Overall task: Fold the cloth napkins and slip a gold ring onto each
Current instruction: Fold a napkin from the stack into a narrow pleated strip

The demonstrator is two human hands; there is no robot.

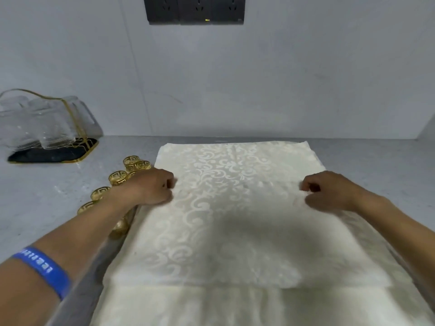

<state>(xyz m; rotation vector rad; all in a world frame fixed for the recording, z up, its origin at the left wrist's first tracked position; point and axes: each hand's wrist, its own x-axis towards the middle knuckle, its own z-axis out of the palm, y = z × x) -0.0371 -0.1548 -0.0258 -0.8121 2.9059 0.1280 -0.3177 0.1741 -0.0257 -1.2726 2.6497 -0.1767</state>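
A cream cloth napkin [235, 208] with a woven damask scroll pattern lies flat on the grey speckled surface [47, 208], its far edge parallel to the wall and its near portion draping over the front edge. A horizontal fold or layer edge crosses the fabric near the bottom of the view, below which the cloth appears plainer and smoother. The left hand [153, 187] rests at the napkin's left edge, about midway along its length, with the fingers curled inward; the grip is narrow, pinching the fabric edge. The right hand [329, 191] sits at the opposite edge, level with the left, fingers likewise curled in a narrow grip on the cloth. A blue wristband [42, 270] with white characters encircles the left forearm. Just left of the napkin, a loose cluster of gold napkin rings [117, 177] stands on the surface; each is a short cylinder with an openwork geometric key pattern, and several are partly hidden under the left arm. At the far left, a dark tray [54, 155] with a gold rim carries a gold wire rack holding textured clear glasses [35, 123]. A black socket panel [194, 10] is mounted on the pale wall above.
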